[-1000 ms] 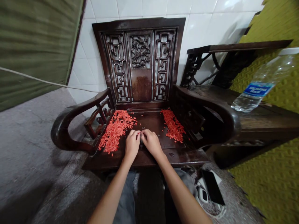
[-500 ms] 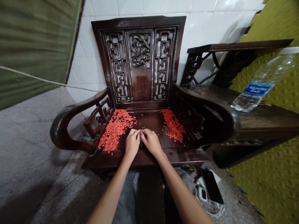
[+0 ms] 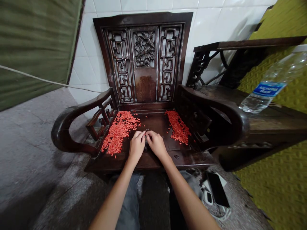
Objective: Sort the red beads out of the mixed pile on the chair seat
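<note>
Fingers (image 3: 141, 135) of left hand (image 3: 136, 148), right hand (image 3: 156, 143) curled narrow, grip unclear; slip could scatter red pellets (image 3: 119, 132) off chair seat (image 3: 153, 123).

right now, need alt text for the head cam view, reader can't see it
A person's left hand and right hand meet on the seat of a dark carved wooden armchair, between two drifts of small red-orange pieces. A plastic water bottle sits at right.
</note>
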A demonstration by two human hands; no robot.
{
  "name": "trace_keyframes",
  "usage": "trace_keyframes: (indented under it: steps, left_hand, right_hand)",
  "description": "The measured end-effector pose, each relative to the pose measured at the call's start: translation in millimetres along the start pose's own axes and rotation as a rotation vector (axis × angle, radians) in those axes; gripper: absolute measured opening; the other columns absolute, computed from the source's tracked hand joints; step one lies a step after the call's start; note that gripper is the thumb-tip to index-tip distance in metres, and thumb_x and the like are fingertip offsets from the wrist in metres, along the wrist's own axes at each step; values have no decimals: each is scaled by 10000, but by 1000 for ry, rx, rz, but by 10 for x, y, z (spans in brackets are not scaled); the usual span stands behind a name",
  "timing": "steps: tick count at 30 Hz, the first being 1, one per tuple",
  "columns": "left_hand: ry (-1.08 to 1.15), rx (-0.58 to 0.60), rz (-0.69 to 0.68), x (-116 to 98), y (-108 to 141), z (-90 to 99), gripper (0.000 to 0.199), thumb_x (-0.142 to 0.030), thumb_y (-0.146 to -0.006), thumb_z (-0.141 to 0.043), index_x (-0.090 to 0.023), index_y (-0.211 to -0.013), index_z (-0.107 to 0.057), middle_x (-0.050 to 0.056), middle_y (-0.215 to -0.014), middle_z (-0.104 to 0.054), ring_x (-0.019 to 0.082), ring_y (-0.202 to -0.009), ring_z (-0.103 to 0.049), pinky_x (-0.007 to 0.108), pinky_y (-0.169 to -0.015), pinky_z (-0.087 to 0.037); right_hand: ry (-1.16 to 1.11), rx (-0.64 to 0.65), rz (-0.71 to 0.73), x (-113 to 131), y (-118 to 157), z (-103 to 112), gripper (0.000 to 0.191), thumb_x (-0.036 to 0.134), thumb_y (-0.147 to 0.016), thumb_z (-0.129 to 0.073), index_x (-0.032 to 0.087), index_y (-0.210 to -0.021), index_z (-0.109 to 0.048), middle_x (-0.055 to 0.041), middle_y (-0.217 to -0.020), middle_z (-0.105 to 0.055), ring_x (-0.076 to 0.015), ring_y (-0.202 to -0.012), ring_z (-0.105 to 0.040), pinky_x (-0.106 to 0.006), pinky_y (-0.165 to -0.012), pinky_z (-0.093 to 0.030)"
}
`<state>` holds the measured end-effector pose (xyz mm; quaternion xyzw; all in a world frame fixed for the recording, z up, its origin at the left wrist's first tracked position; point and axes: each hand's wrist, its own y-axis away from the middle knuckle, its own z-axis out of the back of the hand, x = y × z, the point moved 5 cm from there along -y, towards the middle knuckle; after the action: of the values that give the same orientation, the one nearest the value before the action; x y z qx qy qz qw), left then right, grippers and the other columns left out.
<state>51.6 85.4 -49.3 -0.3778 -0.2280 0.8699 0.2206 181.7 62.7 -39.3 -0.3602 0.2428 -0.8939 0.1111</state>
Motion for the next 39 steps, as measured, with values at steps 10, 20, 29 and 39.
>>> trace_keyframes:
  steps: [10, 20, 29, 39]
  left_hand:
    - [-46, 33, -28, -1, 6, -15, 336, -120, -998, -487, -191, -1262, -682, 81, -1104, -672, 182, -936, -675, 278, -869, -552]
    - [-17, 55, -45, -10, 6, -23, 310, -135, -1012, -480, -189, -1228, -696, 84, -1098, -669, 181, -944, -671, 283, -885, -554]
    - [21, 26, -48, -37, 8, -4, 268, -167, -1034, -478, -198, -1142, -722, 69, -1066, -703, 182, -942, -688, 295, -884, -561]
    - [16, -14, -33, -83, 4, 65, 169, -145, -990, -576, -202, -1068, -715, 49, -1035, -730, 189, -933, -684, 298, -854, -525]
  right_hand:
    - [-125, -22, -16, -95, -12, -33, 193, 216, -1015, -494, 222, -1056, -683, -58, -1020, -756, -204, -940, -710, -269, -845, -482]
    - [-146, -6, -17, -107, -13, -17, 211, 255, -1031, -485, 234, -1022, -695, -45, -984, -761, -205, -921, -713, -262, -820, -465]
    - [-162, -50, -40, -120, -14, 0, 206, 299, -1026, -477, 247, -1009, -675, -36, -999, -754, -210, -937, -704, -268, -828, -459]
    - [-276, -68, -35, -65, -22, 40, 237, 351, -1014, -472, 239, -980, -678, -15, -928, -729, -186, -840, -673, -264, -769, -454]
